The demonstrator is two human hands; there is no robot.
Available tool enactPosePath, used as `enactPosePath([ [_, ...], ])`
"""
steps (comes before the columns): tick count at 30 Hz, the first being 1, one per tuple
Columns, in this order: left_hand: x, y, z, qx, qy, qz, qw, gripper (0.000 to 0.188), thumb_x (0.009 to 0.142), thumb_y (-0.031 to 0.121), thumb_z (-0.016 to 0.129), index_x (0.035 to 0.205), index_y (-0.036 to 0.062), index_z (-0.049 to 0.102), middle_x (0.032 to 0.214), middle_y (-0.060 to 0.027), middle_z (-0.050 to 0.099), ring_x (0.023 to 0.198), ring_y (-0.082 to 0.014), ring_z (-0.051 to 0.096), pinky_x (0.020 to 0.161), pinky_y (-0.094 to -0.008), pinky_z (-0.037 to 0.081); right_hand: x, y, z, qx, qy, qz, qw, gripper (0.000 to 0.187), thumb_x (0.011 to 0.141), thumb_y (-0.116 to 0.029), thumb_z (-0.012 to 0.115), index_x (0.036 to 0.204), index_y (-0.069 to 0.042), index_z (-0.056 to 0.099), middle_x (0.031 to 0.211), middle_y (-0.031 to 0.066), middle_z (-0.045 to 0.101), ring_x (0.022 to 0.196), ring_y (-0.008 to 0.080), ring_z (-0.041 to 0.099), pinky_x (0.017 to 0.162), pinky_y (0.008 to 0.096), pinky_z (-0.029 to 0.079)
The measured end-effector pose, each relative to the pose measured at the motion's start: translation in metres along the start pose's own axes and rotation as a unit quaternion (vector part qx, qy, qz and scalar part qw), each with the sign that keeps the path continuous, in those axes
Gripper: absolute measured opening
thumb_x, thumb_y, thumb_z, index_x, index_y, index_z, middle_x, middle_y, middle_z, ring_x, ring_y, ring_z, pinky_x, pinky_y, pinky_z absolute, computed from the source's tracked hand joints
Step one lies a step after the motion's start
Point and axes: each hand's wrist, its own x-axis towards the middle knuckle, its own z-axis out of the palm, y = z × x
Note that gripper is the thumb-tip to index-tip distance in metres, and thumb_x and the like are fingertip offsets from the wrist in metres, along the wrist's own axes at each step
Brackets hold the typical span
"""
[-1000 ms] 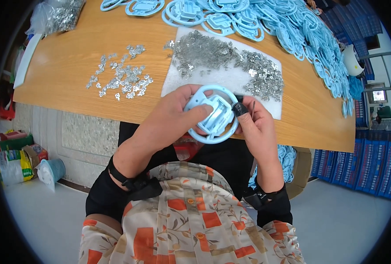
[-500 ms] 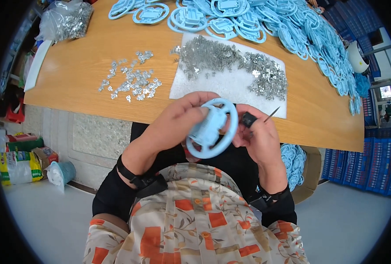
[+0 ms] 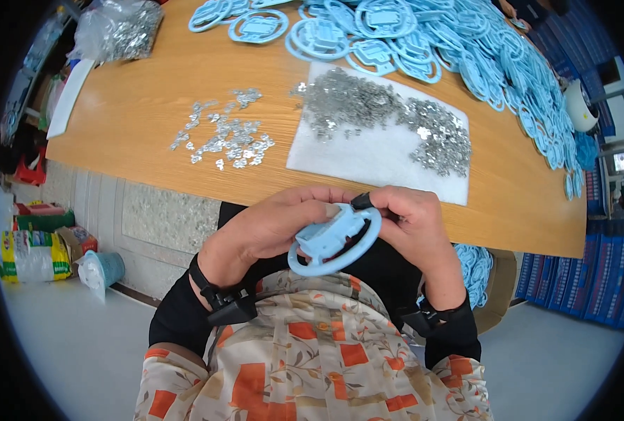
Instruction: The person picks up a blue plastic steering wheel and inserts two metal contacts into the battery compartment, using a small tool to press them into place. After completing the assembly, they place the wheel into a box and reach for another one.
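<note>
A light-blue plastic toy steering wheel is tilted in front of my body, just off the table's near edge. My left hand is closed on its far left side, thumb over the raised centre block. At the wheel's far right rim, my right hand is closed, its bent fingers close to the rim. A black piece sits at its index fingertip, beside the centre block. Whatever lies inside the right fingers is hidden; no pointed tool shows now.
Small silvery metal pieces lie loose on the wooden table; more are heaped on a white foam sheet. Many blue wheels pile along the far right. A bag of metal pieces stands far left; a cardboard box sits below right.
The wheel has tipped flatter and come slightly nearer my body. My right hand has turned inward over its rim. The thin pointed tool sticking out of that hand is no longer visible.
</note>
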Motion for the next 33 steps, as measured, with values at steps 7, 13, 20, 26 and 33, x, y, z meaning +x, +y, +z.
enactPosePath([
  [7, -0.051, 0.001, -0.016, 0.079, 0.068, 0.071, 0.992, 0.039, 0.098, 0.013, 0.057, 0.134, 0.0007, 0.052, 0.119, -0.005, 0.065, 0.105, -0.0091, 0.062, 0.092, -0.0249, 0.051, 0.037, -0.007, 0.001, -0.003, -0.12, 0.037, 0.992, 0.028, 0.079, -0.001, 0.066, 0.107, -0.003, 0.063, 0.089, 0.0127, 0.061, 0.072, 0.0274, 0.061, 0.066, 0.0338, 0.05],
  [13, -0.092, -0.01, -0.035, 0.058, 0.111, 0.111, 0.986, 0.037, 0.096, 0.008, 0.058, 0.131, 0.0, 0.052, 0.118, -0.0059, 0.066, 0.106, -0.01, 0.063, 0.093, -0.0262, 0.052, 0.072, -0.023, 0.076, -0.169, -0.055, -0.08, 0.981, 0.028, 0.081, -0.009, 0.067, 0.109, -0.009, 0.064, 0.088, 0.0107, 0.058, 0.08, 0.0311, 0.065, 0.064, 0.0422, 0.053],
  [20, -0.109, -0.013, -0.042, 0.04, 0.142, 0.105, 0.984, 0.041, 0.088, 0.007, 0.058, 0.128, -0.0008, 0.054, 0.116, -0.0059, 0.065, 0.104, -0.01, 0.064, 0.093, -0.0255, 0.051, 0.061, -0.031, 0.08, -0.27, -0.101, -0.092, 0.953, 0.03, 0.079, -0.01, 0.068, 0.108, -0.01, 0.063, 0.088, 0.0088, 0.056, 0.08, 0.0304, 0.064, 0.061, 0.0417, 0.053],
  [26, -0.107, -0.018, -0.05, 0.037, 0.103, 0.102, 0.989, 0.037, 0.093, 0.006, 0.059, 0.129, -0.0001, 0.053, 0.118, -0.0062, 0.064, 0.108, -0.0102, 0.061, 0.096, -0.0275, 0.05, 0.069, -0.045, 0.085, -0.285, -0.099, -0.027, 0.953, 0.039, 0.075, -0.011, 0.073, 0.113, -0.01, 0.063, 0.091, 0.0094, 0.057, 0.084, 0.0302, 0.064, 0.064, 0.0407, 0.053],
  [33, -0.095, -0.026, -0.04, 0.075, 0.203, 0.066, 0.974, 0.026, 0.099, 0.016, 0.056, 0.119, 0.0024, 0.062, 0.105, -0.0016, 0.066, 0.093, -0.0064, 0.062, 0.084, -0.0231, 0.05, 0.043, -0.028, 0.076, -0.277, -0.109, -0.14, 0.944, 0.036, 0.071, -0.016, 0.075, 0.104, -0.01, 0.066, 0.084, 0.0048, 0.055, 0.076, 0.0264, 0.061, 0.062, 0.0385, 0.051],
])
